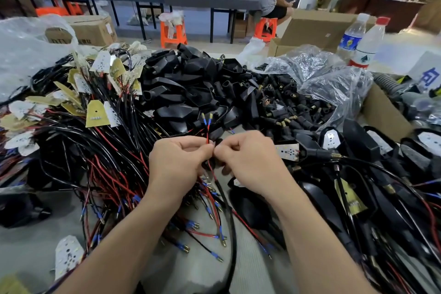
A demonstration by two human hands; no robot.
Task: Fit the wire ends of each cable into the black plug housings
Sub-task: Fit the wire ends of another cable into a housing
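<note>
Cables (78, 150) lie left, plug housings (191, 88) behind centre, bottles (362, 40) far right on the table (31, 241).

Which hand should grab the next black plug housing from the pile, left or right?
Probably right. The left hand and right hand both pinch the red wire below its blue-sleeved ends, but the right is nearer the small plug housings in the clear bag.

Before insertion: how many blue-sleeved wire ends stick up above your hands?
2. Left wire end and right wire end, side by side above the left hand and right hand. None seems hidden.
</note>
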